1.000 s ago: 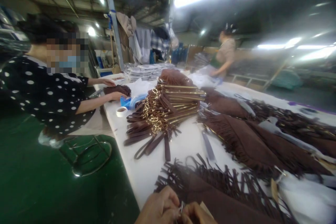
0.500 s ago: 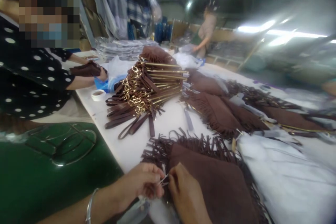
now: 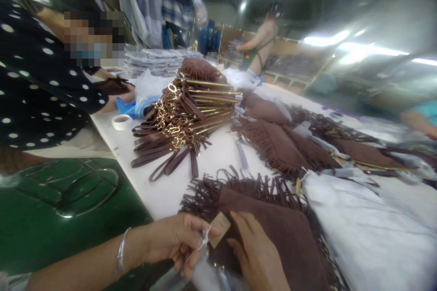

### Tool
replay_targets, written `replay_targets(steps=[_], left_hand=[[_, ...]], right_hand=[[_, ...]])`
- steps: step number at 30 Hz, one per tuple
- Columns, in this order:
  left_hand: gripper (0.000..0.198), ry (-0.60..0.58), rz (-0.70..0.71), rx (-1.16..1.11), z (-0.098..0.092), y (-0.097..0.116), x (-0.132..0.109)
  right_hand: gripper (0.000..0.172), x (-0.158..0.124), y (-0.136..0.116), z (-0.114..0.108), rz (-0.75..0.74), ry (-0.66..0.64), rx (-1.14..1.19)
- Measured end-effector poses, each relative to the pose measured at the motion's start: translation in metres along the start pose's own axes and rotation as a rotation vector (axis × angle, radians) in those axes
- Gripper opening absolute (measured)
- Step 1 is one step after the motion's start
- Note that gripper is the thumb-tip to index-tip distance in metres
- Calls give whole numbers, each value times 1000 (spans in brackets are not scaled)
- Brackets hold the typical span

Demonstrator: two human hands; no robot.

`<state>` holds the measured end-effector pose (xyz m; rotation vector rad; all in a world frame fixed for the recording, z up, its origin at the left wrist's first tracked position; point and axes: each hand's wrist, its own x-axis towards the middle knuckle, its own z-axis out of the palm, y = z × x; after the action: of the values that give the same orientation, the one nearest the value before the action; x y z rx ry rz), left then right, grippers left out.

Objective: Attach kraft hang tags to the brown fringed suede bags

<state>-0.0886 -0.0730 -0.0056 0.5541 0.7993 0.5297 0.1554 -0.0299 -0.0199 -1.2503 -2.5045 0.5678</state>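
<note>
In front of me on the table lies a brown fringed bag (image 3: 273,223), with strips spread along its far edge and right side. My left hand (image 3: 179,241), a silver bangle at its wrist, pinches the thin white string of a small tan hang tag (image 3: 219,230) over the bag's left part. My right hand (image 3: 256,250) is just right of the tag, thumb and fingers apart, resting over the brown material; whether a fingertip touches the tag I cannot tell. Below the hands are a small metal clasp (image 3: 218,266) and some clear plastic.
A pile of brown straps with gold clasps (image 3: 177,122) and zipped pieces stands ahead. More brown fringed bags (image 3: 273,138) lie to its right, white plastic wrapping (image 3: 362,227) nearer. A tape roll (image 3: 121,122) sits by the left edge. One co-worker (image 3: 44,72) leans in left; another stands behind.
The tan tag now shows between my hands, where only white string showed before. My right hand has let go of the string and opened. The co-worker at left has leaned further in.
</note>
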Motion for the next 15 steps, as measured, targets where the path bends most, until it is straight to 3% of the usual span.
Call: replay_targets(steps=[5,11,15], left_hand=[[64,181,213,122,6,-15,9],[74,379,360,147,11,-32,19],[71,466,349,187,15,-31,18]], right_hand=[[63,9,-15,-8,3,-73,-6],[23,16,-21,-10,-98,4,-183],[20,10,-22,-7,-209,93,-219]])
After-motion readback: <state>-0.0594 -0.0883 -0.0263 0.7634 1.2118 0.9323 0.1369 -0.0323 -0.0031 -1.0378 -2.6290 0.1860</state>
